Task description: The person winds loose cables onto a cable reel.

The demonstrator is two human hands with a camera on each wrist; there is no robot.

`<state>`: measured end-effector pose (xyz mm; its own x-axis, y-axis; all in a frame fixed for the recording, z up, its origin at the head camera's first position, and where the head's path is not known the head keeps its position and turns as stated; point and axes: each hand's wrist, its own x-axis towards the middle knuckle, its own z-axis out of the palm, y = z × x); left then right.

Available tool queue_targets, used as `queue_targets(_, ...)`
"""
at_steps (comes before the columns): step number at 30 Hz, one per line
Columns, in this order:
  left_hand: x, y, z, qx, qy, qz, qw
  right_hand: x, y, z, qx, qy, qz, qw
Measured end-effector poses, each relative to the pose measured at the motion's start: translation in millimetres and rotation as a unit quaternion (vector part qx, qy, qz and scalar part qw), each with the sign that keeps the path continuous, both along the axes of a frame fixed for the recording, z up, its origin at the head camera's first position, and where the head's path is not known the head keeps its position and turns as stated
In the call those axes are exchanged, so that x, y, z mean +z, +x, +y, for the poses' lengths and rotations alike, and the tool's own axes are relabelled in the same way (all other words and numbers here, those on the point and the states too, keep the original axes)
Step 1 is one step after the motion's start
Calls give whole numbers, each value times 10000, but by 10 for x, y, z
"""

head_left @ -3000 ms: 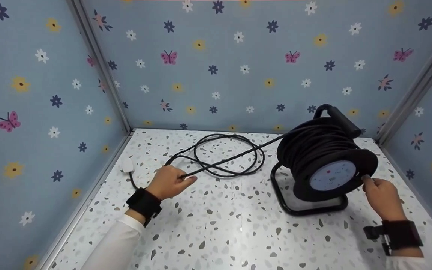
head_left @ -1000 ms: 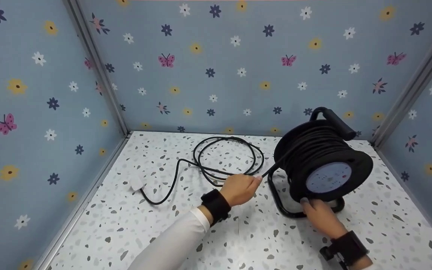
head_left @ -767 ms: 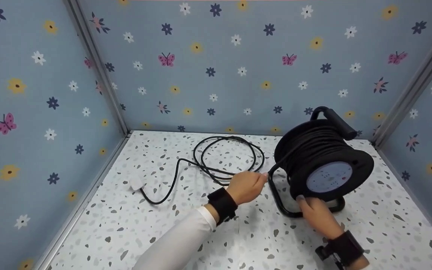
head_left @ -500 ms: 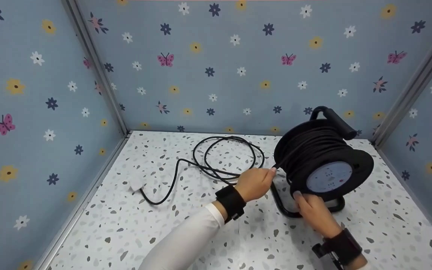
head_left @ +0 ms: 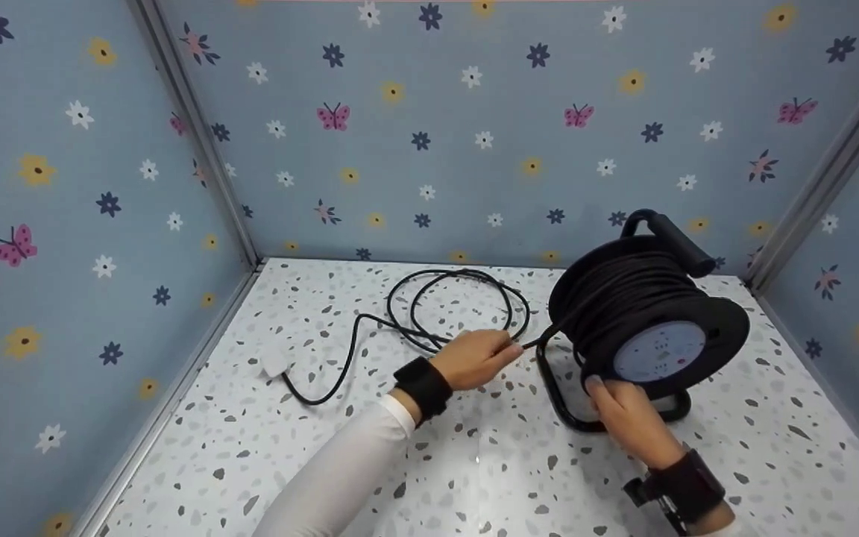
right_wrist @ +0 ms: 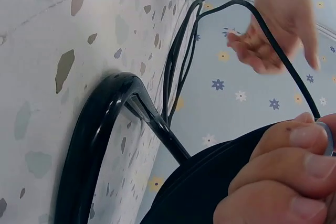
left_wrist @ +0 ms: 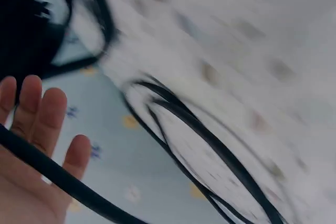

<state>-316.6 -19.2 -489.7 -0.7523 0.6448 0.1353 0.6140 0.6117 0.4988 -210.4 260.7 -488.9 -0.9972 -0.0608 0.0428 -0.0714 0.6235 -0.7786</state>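
Head view: reaching in from below with left hand (head_left: pixel 474 360), open, fingers extended, with black cable (left_wrist: pixel 68 182) crossing on the palm side; can't tell contact. Gripping cable reel (head_left: pixel 649 317) low on its edge with right hand (head_left: pixel 627 418), fingers curled. Located on right of bench (head_left: pixel 414 462), near flowered wall (head_left: pixel 504 104). Can't read small marks on round pale panel (head_left: pixel 661 358). Glossy black tubular stand (right_wrist: pixel 86 145); white, chip-speckled bench top. White plug (head_left: pixel 274 364) at far left, loose coils between.
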Motion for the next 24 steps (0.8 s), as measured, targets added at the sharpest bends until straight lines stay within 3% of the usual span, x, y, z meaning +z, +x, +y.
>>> queue_targets(3, -88, -113, -270, 160, -1026, 550, 9931, -11, 4, 1, -28, -13, 73, 10000)
queue_targets(6, -156, -200, -484, 583, -2101, 1017, 9706, -15, 6, -4, -38, -25, 96, 9999)
queue_targets(9, -187, -231, -629, 1074, -2681, 1186, 9500, -14, 3, -14, -34, -61, 88, 9999)
queue_targets(11, -181, -243, -693, 1278, -2809, 1159, 9441, -12, 2, -11, -40, -75, 87, 9999)
queue_targets(14, -150, -293, -814, 1321, -2690, 1179, 9467, -16, -8, -5, -19, -75, 74, 9999)
queue_targets(17, -25, -381, -988, 1453, -2185, 1075, 9589, -17, -16, 0, 38, -65, 59, 10000)
queue_targets(19, 118, -444, -1128, 1705, -1649, 888, 9674, -17, -19, 5, 80, -52, 44, 9999)
queue_targets(21, 281, -504, -1267, 2034, -993, 773, 9710, -17, -20, 12, 95, -50, 28, 9999)
queue_targets(24, 549, -576, -1433, 2518, 214, 739, 9647, -19, -23, 28, 94, -66, 18, 9999)
